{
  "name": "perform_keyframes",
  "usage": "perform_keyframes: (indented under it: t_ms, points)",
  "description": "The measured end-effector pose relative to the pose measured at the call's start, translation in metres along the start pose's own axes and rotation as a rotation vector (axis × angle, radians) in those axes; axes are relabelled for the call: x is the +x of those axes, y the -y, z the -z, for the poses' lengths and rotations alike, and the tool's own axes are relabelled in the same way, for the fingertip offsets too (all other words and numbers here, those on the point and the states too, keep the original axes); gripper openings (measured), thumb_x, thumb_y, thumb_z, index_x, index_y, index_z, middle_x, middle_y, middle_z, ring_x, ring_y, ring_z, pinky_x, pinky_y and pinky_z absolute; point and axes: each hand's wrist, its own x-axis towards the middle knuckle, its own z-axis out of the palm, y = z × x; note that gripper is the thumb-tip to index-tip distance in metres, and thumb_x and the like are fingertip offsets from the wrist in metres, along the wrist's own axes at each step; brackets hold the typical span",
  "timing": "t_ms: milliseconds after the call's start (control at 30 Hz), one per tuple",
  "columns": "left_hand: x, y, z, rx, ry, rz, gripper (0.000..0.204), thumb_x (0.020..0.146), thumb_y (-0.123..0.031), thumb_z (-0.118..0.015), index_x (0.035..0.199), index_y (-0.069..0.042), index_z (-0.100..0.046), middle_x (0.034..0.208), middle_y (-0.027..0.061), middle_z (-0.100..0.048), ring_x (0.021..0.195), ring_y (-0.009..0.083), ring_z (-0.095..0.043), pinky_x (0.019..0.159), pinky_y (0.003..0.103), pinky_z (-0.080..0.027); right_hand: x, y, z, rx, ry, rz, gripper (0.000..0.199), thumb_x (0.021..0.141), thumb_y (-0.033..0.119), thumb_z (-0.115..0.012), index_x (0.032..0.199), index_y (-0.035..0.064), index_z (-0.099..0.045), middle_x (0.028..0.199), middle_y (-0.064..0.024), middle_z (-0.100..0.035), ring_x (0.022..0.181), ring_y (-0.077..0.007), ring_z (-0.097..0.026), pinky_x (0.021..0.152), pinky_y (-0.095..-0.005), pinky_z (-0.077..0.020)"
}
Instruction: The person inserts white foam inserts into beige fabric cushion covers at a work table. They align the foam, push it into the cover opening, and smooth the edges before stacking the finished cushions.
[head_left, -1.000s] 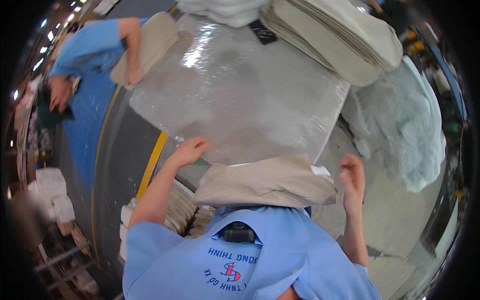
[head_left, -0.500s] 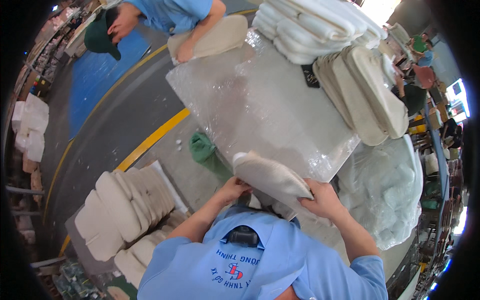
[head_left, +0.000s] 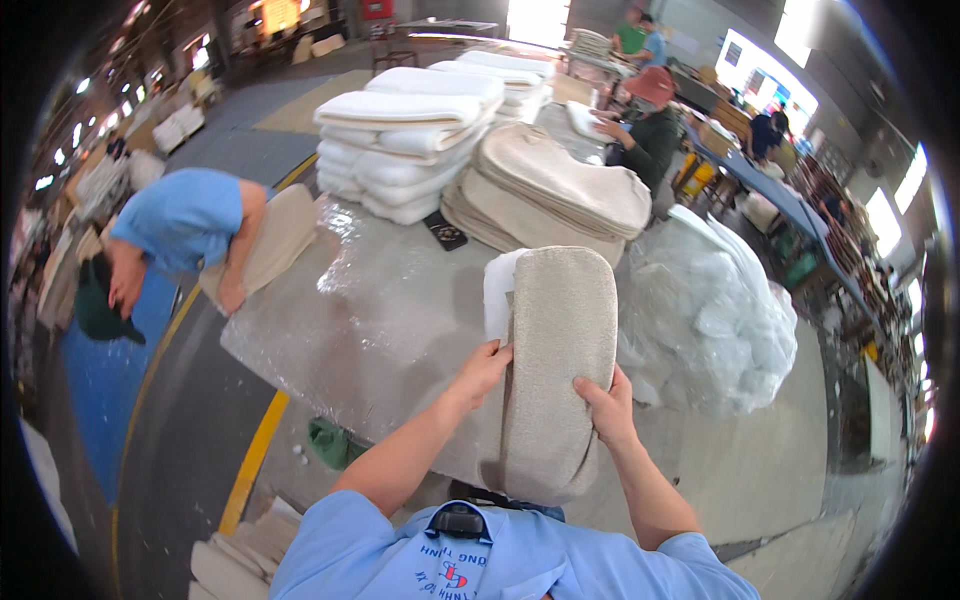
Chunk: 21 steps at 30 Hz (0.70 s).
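A long beige fabric cushion cover with rounded ends stands upright before me, held between my two hands. White padding shows along its upper left side. My left hand pinches the left edge just below that padding. On the opposite edge, my right hand grips with its thumb across the front and its fingers out of sight behind. Beneath is a worktable wrapped in clear plastic. Beyond the held piece lies a pile of similar beige covers, with a small black item beside it.
Folded white padding is stacked at the table's far side. A big clear plastic bag of white stuff stands right. At left, a co-worker leans over another beige piece. Green cloth and more beige pieces lie lower left.
The beige cover has been raised and turned from lying slanted to upright, facing me. Both hands have moved up with it. My view has tilted up toward the room.
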Motion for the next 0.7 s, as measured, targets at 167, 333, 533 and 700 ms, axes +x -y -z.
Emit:
perform_keyframes:
  t_ms: [167,333,533,700]
  points:
    - [0.031,-0.009,-0.019,0.009,0.018,0.063,0.040,0.111,-0.033,-0.060,0.136,-0.004,-0.068,0.131,0.0085,-0.072,0.129,0.0207,-0.057,0.117,0.043,-0.036,-0.035,-0.022,-0.006,0.047,-0.182,0.026,0.052,0.090,0.007,-0.076,0.137,-0.0058,-0.056,0.125,-0.0156,-0.072,0.110,-0.0222,-0.069,0.098,-0.0372,-0.0549]
    - [0.060,0.006,-0.028,-0.007,-0.259,-0.092,0.026,0.108,-0.026,-0.065,0.108,0.000,-0.072,0.095,0.0053,-0.073,0.083,0.0148,-0.060,0.079,0.037,-0.051,-0.051,-0.043,-0.025,0.124,-0.354,0.053,0.051,0.090,0.008,-0.077,0.132,-0.0044,-0.052,0.124,-0.0165,-0.068,0.110,-0.0232,-0.068,0.097,-0.0379,-0.0554]
    - [0.066,0.024,-0.061,0.276,-0.096,0.006,0.025,0.105,-0.027,-0.069,0.101,-0.002,-0.071,0.091,0.0062,-0.072,0.081,0.0163,-0.063,0.075,0.039,-0.053,-0.080,-0.068,-0.043,0.158,-0.409,-0.049,0.056,0.090,0.010,-0.078,0.135,-0.0043,-0.047,0.128,-0.0184,-0.066,0.115,-0.0246,-0.067,0.099,-0.0390,-0.0555]
    - [0.049,0.050,-0.067,0.259,0.188,0.459,0.024,0.103,-0.027,-0.072,0.105,-0.003,-0.069,0.095,0.0080,-0.073,0.083,0.0203,-0.067,0.074,0.041,-0.058,-0.128,-0.071,-0.050,0.166,-0.213,-0.164,0.062,0.093,0.009,-0.075,0.147,-0.0046,-0.046,0.135,-0.0162,-0.066,0.118,-0.0258,-0.068,0.096,-0.0395,-0.0593]
